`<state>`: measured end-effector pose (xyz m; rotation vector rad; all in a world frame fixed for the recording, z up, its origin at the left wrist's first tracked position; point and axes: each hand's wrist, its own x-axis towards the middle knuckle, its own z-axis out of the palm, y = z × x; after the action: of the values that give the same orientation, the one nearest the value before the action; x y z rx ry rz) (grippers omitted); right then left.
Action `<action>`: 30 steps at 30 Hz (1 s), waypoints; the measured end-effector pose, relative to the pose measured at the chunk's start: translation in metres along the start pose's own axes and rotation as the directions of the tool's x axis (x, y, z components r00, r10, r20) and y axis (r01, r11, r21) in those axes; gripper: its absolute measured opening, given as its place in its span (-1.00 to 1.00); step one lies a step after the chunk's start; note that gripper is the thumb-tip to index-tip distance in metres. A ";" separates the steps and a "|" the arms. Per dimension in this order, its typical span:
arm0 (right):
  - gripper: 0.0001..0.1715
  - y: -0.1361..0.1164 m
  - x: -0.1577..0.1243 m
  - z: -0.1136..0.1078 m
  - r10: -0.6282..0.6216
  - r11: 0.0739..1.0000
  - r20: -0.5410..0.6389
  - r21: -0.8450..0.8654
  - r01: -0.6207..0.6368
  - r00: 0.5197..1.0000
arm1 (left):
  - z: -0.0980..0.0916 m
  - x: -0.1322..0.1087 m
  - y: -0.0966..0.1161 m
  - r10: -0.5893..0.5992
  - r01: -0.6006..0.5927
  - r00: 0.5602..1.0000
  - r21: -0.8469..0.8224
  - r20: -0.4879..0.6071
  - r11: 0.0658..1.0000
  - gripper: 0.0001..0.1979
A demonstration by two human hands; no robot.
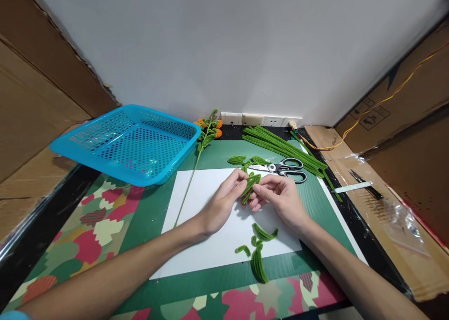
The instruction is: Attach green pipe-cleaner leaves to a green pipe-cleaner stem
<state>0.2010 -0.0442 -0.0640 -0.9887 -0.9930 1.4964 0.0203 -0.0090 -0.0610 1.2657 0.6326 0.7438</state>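
Observation:
Between my two hands, above the white paper, is a green pipe-cleaner leaf. My left hand pinches it from the left, thumb against the fingers. From the other side my right hand grips it with thumb and fingertips. Just beyond my hands lie more pipe-cleaner leaves and black-handled scissors. Nearer to me rest a curved leaf, a larger leaf and a short bent green piece.
A blue perforated basket stands at the left. Beside it lies a long green stem with orange flowers. A bundle of green pipe cleaners is at the back right. A cutter knife and a plastic bag lie on cardboard at the right.

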 end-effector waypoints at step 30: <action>-0.87 -0.022 -0.003 -0.038 -0.430 0.597 0.345 -0.585 0.549 0.835 | -0.007 -0.001 0.002 -0.169 0.160 0.984 0.142 0.054 0.977 -0.63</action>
<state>0.2439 -0.0409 -0.0555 -0.9501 -1.8444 0.7404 0.0138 -0.0053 -0.0601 1.3402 0.7356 0.5268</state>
